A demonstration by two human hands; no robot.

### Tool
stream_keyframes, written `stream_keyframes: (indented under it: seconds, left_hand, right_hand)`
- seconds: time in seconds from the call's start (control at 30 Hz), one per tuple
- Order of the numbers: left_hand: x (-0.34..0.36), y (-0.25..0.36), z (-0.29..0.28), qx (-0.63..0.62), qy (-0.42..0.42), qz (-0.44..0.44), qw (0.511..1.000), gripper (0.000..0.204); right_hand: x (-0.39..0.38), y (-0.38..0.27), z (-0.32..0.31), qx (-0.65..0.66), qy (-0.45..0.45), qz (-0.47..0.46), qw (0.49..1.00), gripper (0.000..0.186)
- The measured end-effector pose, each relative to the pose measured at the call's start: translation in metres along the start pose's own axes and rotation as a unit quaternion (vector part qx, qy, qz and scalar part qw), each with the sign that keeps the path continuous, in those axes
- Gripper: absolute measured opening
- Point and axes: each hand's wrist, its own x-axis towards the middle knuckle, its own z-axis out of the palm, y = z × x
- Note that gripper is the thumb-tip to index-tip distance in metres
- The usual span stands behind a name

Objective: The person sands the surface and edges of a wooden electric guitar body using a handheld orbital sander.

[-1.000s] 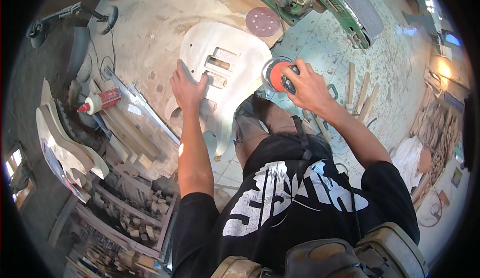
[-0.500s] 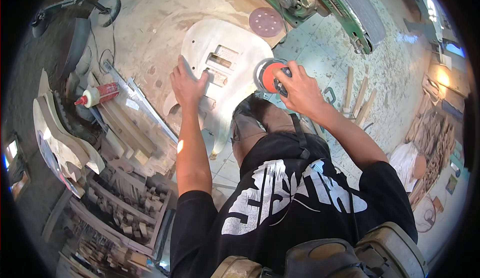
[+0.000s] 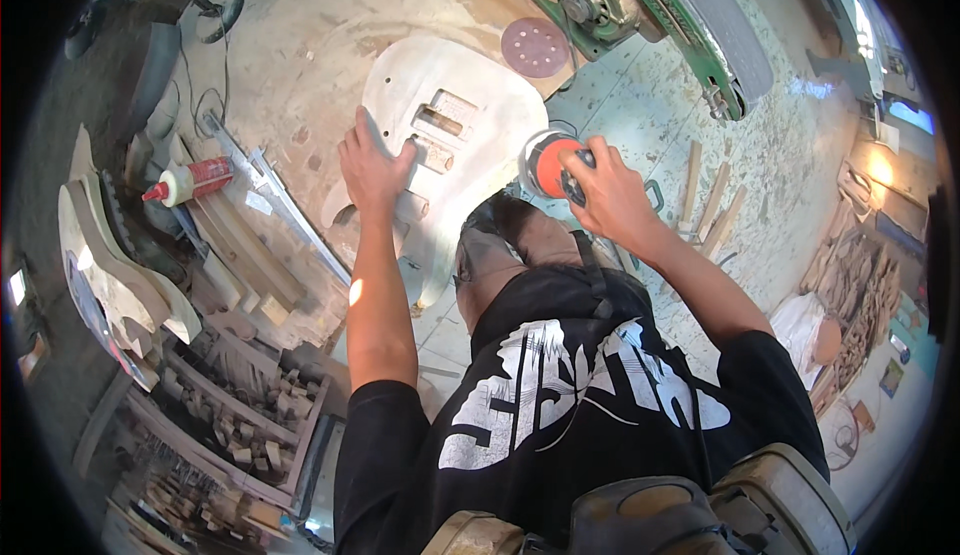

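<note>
A pale, unpainted wooden electric guitar body [image 3: 490, 145] lies on the workbench, its routed pocket openings facing up. My left hand [image 3: 375, 167] rests on its left side, thumb apart from the fingers and pressing near the pockets. In my right hand [image 3: 612, 195] is an orange and black orbital sander [image 3: 550, 167], the fingers wrapped round its top. The sander is tilted against the body's right edge; its pad is partly hidden. Beyond the body, a brown sanding disc [image 3: 535, 48] with holes lies on the bench corner.
A green belt sander [image 3: 690, 30] stands at the far right. On the bench's left are a red and white glue bottle [image 3: 190, 181], wood strips [image 3: 235, 245] and a metal straightedge [image 3: 290, 210]. More shaped wooden bodies [image 3: 120, 265] stand farther left. Wood strips [image 3: 712, 195] lie at right.
My right hand and the sander have shifted slightly right and nearer along the guitar body's edge. The left hand stays in place on the body. The whole view has tilted slightly.
</note>
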Motion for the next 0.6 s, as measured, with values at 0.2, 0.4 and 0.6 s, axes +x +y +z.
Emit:
stream_keyframes:
  seconds: [0.2, 0.4, 0.6]
  left_hand:
    - [0.003, 0.0, 0.004, 0.013, 0.0, 0.0, 1.0, 0.105]
    - [0.0, 0.002, 0.002, 0.003, -0.017, -0.01, 1.0, 0.105]
    - [0.001, 0.0, 0.0, 0.003, -0.017, -0.015, 1.0, 0.106]
  right_hand:
    - [0.019, 0.005, -0.001, 0.002, 0.036, 0.002, 0.999, 0.072]
    - [-0.001, 0.014, -0.001, 0.016, 0.027, 0.006, 0.999, 0.07]
    - [0.032, 0.013, -0.008, -0.018, 0.046, -0.013, 0.999, 0.067]
